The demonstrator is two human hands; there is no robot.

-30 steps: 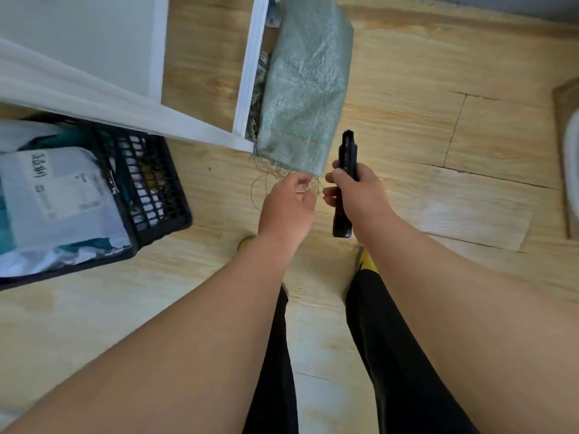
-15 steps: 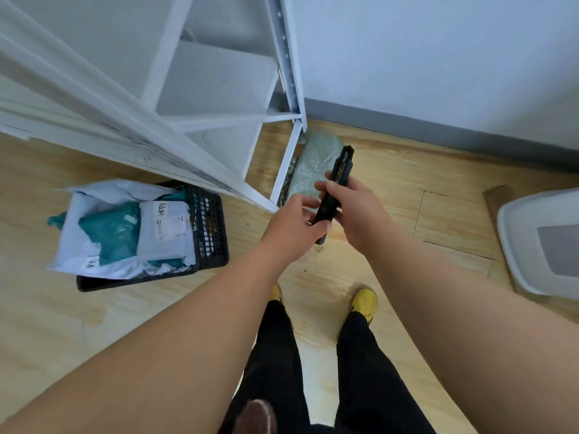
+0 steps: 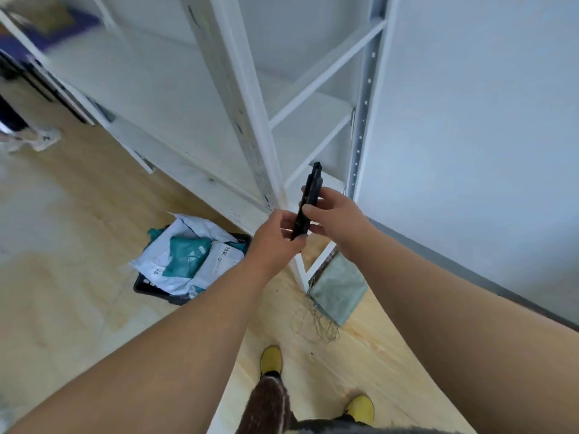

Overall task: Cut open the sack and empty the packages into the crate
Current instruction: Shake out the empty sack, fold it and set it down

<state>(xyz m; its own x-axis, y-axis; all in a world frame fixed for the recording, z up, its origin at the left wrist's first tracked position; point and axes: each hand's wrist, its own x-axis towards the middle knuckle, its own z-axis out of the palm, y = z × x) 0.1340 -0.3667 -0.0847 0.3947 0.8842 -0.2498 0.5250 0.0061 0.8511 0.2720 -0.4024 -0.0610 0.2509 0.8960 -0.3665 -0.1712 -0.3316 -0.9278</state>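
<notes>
Sack (image 3: pixel 340 288) partly behind right arm, crate (image 3: pixel 147 285) mostly under packages (image 3: pixel 191 258)

Knife (image 3: pixel 308 200): matt black plastic casing, smooth, gripped at its lower end by the left hand (image 3: pixel 275 238) and at mid-length by the right hand (image 3: pixel 336 219).

Sack (image 3: pixel 340 289): grey-green woven plastic cloth, coarse, slight sheen; loose frayed threads (image 3: pixel 315 324) at its 7 o'clock edge.

Crate (image 3: pixel 147 285): black plastic, openwork wall (mostly hidden).

Packages (image 3: pixel 191 256): thin plastic film mailers, white-grey and teal, crinkled, faintly glossy; white paper labels.

Shelf rack (image 3: pixel 250 120): painted white metal uprights, scuffed; one bare grey perforated metal post at 2 o'clock from the knife.

Floor (image 3: pixel 78 277): pale wood-grain planks, smooth, low gloss.

Wall (image 3: pixel 485 120): matt pale paint.

Shoes (image 3: pixel 271 360): yellow, smooth.
</notes>
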